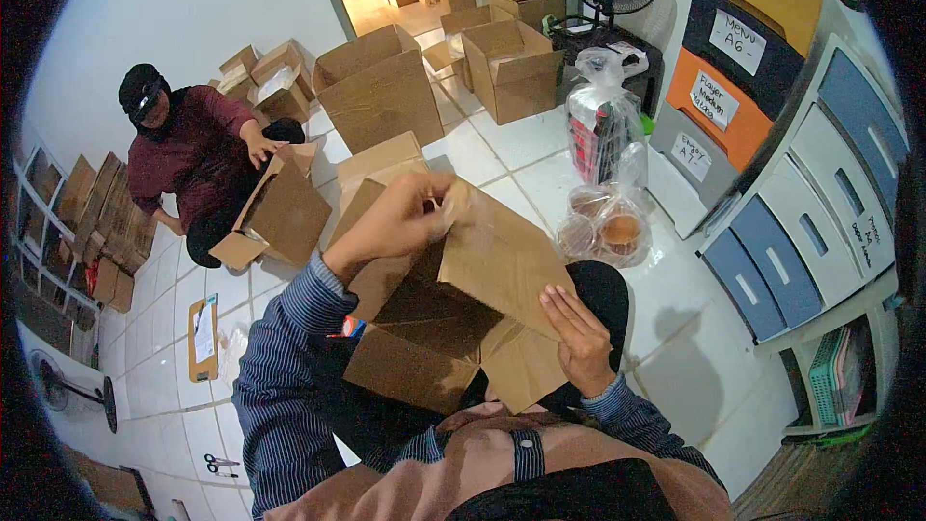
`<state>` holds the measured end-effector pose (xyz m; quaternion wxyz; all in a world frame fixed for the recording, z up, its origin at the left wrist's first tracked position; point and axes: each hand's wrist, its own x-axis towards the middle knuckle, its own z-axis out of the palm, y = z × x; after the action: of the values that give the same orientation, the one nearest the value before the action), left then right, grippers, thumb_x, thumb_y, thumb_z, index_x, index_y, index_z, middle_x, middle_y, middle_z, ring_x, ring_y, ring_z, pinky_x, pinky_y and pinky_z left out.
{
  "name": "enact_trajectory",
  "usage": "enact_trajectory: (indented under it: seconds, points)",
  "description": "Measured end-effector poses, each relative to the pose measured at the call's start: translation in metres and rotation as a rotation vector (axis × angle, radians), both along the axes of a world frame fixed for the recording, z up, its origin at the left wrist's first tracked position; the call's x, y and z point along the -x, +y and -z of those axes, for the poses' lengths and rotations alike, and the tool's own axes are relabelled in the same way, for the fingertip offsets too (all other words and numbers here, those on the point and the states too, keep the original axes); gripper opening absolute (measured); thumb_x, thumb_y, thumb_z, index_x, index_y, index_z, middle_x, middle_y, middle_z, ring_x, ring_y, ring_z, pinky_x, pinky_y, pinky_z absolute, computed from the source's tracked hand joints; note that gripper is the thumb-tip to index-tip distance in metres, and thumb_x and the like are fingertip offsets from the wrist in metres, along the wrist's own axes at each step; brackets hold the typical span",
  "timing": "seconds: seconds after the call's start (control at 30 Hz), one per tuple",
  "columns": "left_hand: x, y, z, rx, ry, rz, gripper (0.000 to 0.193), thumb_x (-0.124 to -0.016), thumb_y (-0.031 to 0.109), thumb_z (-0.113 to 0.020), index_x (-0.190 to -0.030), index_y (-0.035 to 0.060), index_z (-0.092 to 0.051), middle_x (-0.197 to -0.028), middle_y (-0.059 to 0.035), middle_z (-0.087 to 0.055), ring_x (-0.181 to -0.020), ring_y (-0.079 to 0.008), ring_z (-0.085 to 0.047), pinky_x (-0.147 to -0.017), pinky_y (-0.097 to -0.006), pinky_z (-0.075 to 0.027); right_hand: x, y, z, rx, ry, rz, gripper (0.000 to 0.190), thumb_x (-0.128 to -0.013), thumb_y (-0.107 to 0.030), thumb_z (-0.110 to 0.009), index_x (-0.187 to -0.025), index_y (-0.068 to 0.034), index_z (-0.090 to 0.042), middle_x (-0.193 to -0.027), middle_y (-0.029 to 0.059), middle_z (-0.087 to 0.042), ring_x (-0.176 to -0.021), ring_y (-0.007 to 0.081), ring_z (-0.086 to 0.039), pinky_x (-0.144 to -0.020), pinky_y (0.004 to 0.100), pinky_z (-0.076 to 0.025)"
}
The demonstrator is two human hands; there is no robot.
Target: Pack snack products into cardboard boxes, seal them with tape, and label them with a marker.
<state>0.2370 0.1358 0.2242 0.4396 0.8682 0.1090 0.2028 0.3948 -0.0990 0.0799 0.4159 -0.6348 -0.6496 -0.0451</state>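
An open cardboard box (434, 325) sits between my legs, its flaps spread out. My left hand (405, 217) is raised at the far edge of a side flap (499, 253), thumb and fingers pinched together. Something pale and blurred is at those fingertips; it looks like clear tape, and a glossy patch shows on the flap beside it. My right hand (579, 336) grips the near right edge of the same flap, fingers lying flat on its face and the thumb hidden.
A co-worker (195, 137) sits at the left with another open box (286, 210). Scissors (221, 463) and a clipboard (203, 340) lie on the tiles. Bagged tubs (608, 224) stand right, near plastic drawers (803, 253). Large open boxes (380, 90) stand ahead.
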Motion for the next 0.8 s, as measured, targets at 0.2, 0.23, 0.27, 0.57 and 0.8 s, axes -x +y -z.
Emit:
enact_trajectory:
  seconds: [0.2, 0.23, 0.27, 0.57, 0.8]
  points:
    - [0.042, 0.101, -0.026, 0.362, -0.554, -0.805, 0.015, -0.089, 0.011, -0.045, -0.089, 0.0026, -0.057, -0.073, -0.0050, -0.059, -0.059, -0.0129, -0.053, -0.051, -0.0239, -0.042, 0.001, -0.017, 0.012, 0.003, -0.036, -0.007, 0.049, -0.070, 0.008, -0.050, -0.118, -0.001, -0.059, -0.122, 0.0154, -0.057, -0.115, 0.0291, -0.054, -0.100, 0.0390, -0.041]
    - [0.070, 0.118, -0.036, 0.373, -0.647, -0.811, 0.013, -0.090, 0.012, -0.047, -0.094, 0.0028, -0.055, -0.078, -0.0065, -0.058, -0.064, -0.0142, -0.054, -0.053, -0.0238, -0.043, -0.003, -0.021, 0.015, 0.014, 0.025, 0.002, 0.048, -0.071, 0.007, -0.051, -0.118, -0.001, -0.058, -0.121, 0.0157, -0.058, -0.116, 0.0294, -0.053, -0.100, 0.0384, -0.040]
    - [0.092, 0.132, -0.039, 0.393, -0.735, -0.807, 0.013, -0.091, 0.013, -0.049, -0.099, 0.0030, -0.053, -0.082, -0.0080, -0.058, -0.068, -0.0154, -0.055, -0.055, -0.0237, -0.044, -0.008, -0.023, 0.017, 0.014, 0.025, -0.004, 0.048, -0.071, 0.007, -0.051, -0.118, -0.001, -0.058, -0.121, 0.0157, -0.058, -0.116, 0.0294, -0.053, -0.100, 0.0384, -0.040]
    - [0.176, 0.119, 0.032, -0.365, -0.154, -0.737, 0.024, -0.088, 0.022, -0.055, -0.097, 0.0013, -0.061, -0.094, -0.0116, -0.064, -0.087, -0.0206, -0.061, -0.073, -0.0294, -0.050, -0.090, -0.012, -0.025, -0.214, 0.638, 0.447, 0.030, -0.087, -0.025, -0.063, -0.078, 0.004, -0.064, -0.070, 0.0062, -0.063, -0.062, 0.0134, -0.053, -0.058, 0.0305, -0.042]
    - [0.122, 0.090, 0.145, -0.288, 0.946, -0.797, 0.077, -0.078, 0.070, -0.044, -0.069, -0.0016, -0.068, -0.075, -0.0243, -0.065, -0.076, -0.0366, -0.065, -0.067, -0.0428, -0.051, -0.150, 0.002, -0.086, -0.323, 1.058, 0.113, 0.031, -0.091, -0.016, -0.057, -0.115, 0.003, -0.054, -0.108, 0.0114, -0.062, -0.093, 0.0175, -0.061, -0.083, 0.0304, -0.048]
